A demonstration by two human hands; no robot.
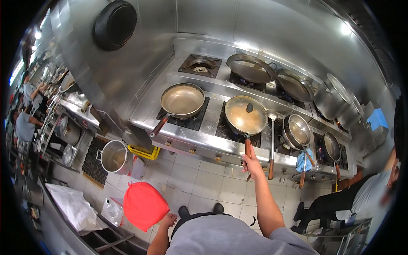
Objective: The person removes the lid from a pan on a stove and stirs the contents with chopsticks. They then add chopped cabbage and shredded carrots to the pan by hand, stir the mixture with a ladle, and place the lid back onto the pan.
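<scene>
My right hand (253,165) is closed around the wooden handle of a frying pan (247,148), which sits on a front burner. A glass lid (240,114) with a black knob covers this pan, and its contents look yellowish and blurred. Low at my side, my left hand (169,219) has its fingers curled in; whether anything is inside them is hidden. A red plastic-looking round thing (145,206) is right beside that hand, and I cannot tell if they touch. Just right of the lidded pan lies a long-handled ladle (272,140).
Another wooden-handled pan (182,100) stands on the left front burner. Stacked pans (297,129), a small pan (331,146) and tall pots (332,100) occupy the right. Black pans (250,69) sit behind. A metal pot (114,156) stands on the floor. A person (340,197) is at the right.
</scene>
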